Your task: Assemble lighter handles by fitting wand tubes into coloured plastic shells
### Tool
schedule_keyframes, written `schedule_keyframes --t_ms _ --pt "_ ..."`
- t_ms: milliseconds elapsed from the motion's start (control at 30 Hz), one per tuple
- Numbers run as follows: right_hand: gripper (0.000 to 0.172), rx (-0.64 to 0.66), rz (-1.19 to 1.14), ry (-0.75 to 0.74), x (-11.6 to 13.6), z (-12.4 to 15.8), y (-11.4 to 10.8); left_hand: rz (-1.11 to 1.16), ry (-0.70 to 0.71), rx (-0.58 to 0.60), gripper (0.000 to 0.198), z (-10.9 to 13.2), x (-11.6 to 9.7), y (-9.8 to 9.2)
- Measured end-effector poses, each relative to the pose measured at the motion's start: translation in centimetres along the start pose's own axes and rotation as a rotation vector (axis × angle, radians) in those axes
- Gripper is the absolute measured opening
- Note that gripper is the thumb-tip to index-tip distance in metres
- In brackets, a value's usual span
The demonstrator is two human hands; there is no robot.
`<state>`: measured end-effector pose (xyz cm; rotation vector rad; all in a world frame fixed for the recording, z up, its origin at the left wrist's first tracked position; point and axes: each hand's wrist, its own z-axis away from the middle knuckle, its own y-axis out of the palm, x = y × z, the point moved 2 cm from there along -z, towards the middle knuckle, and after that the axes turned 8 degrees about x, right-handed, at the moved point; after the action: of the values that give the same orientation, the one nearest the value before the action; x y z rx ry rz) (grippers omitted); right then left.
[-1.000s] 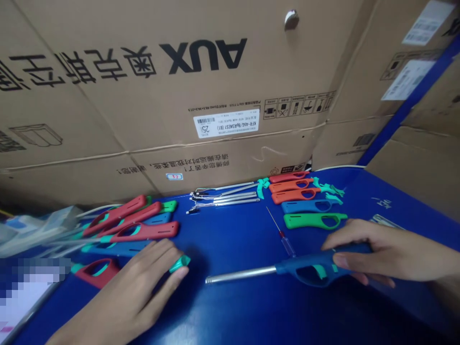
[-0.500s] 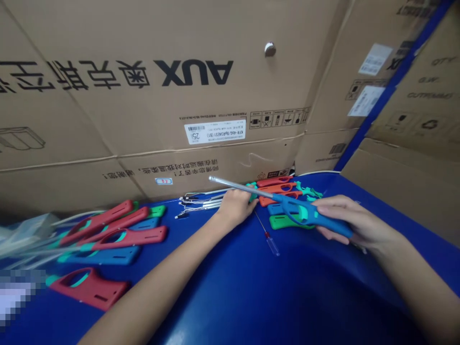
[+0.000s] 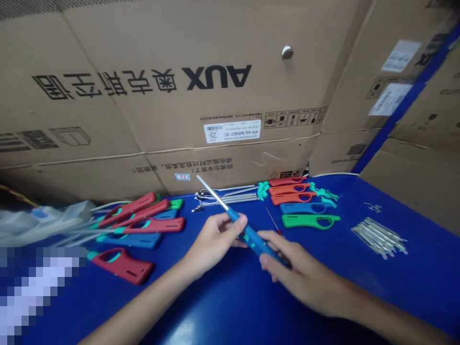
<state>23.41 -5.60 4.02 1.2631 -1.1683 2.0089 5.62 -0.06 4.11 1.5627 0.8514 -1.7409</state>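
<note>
"What's changed?"
"The left hand has come away from the green caps and is now clamped on the front of the lighter; the right hand keeps its grip on the rear."
"Where's the lighter?"
"Between both hands, above the table."
"And its lie?"
"Long axis diagonal, steeper than before, metal tube pointing away and leftward, toward the box."
</note>
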Motion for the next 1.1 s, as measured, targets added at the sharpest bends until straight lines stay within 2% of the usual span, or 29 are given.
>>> schedule_keyframes --t_ms 67,133,233,300,433,600,767,933,1100 --pt "0.032 0.075 0.221 0.003 1.1 0.4 1.0 0.073 -0.045 -0.032 0.044 1.8 0.8 0.1" --pt "0.024 0.138 0.293 -0.024 2.0 0.4 1.7 0.193 -0.091 0.001 0.044 3.5 1.6 0.5" --pt "0.015 0.195 0.164 -0.073 2.2 -0.3 2.6 0.389 -0.108 0.038 0.037 5.4 2.3 1.2" --pt "0.014 0.237 -0.014 -0.044 1.7 -1.0 3.2 0.424 -0.076 0.001 0.034 6.1 2.6 1.5" --pt "0.025 0.325 -0.347 0.016 0.2 -1.9 4.4 0.399 -0.058 -0.009 0.035 6.3 3.0 1.5" --pt "0.038 0.372 -0.589 0.039 -1.3 -2.1 5.2 0.429 -0.093 0.052 0.039 5.8 3.9 1.3" --pt "0.044 0.408 -0.693 0.073 -1.8 -2.2 5.4 0.444 -0.108 0.058 0.038 5.7 4.2 1.3" --pt "0.043 0.365 -0.783 0.046 -1.9 -2.5 5.0 0.382 -0.082 -0.13 0.041 6.1 4.3 1.1" --pt "0.038 0.38 -0.761 0.04 -1.8 -2.7 4.8 0.435 -0.1 -0.092 0.046 6.0 4.6 1.0"
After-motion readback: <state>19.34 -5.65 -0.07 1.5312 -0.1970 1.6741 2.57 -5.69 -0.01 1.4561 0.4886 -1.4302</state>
